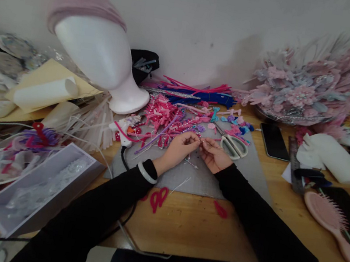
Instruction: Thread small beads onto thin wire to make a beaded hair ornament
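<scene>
My left hand [180,149] and my right hand [214,154] meet fingertip to fingertip over the grey mat [158,173]. Both are pinched on something too small to make out. Just beyond them lies a heap of pink pipe cleaner pieces [161,112], with a purple pipe cleaner [161,134] crossing it. Scissors with pale handles [235,146] rest close to my right hand's far side. A short beaded strand [191,163] sits on the mat below my fingers. Red looped pipe cleaner shapes [159,198] lie at the mat's near edge.
A white glue gun [124,131] with a black cord lies left of the mat. Behind it stands a white mannequin head [98,48]. A grey-lilac box [43,185] is at left. To the right are a phone [275,140], a hairbrush [327,215] and a flower arrangement [304,91].
</scene>
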The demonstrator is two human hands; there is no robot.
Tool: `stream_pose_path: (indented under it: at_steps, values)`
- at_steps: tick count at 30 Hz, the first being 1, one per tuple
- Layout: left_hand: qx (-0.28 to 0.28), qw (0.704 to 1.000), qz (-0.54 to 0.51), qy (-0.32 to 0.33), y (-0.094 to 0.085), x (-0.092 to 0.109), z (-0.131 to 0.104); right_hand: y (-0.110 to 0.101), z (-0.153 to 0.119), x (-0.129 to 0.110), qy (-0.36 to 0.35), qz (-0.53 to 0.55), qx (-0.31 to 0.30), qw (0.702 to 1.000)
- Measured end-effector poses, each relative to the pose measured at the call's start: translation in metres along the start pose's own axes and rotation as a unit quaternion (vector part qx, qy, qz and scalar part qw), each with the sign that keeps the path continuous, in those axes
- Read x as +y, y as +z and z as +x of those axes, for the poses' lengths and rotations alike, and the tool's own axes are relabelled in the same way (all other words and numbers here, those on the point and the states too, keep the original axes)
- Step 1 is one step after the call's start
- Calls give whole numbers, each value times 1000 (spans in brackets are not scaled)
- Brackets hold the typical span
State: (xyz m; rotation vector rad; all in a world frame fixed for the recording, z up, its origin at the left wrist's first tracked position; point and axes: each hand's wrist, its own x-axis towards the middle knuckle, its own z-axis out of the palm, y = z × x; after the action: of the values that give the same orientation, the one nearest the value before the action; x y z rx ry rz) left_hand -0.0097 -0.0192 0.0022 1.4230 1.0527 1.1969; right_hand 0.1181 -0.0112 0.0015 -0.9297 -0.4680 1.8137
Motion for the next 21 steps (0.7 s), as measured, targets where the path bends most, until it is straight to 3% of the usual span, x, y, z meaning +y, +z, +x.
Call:
stream_pose_path:
  at_steps: [10, 21]
  values:
    - [-3, 1000, -8, -6, -1, -1, 0, -5, 3, 4, -20, -17, -31, 999]
    - [-6, 1000, -12, -7, -1, 0, 0, 1, 0, 5, -28, -5, -7, 1000]
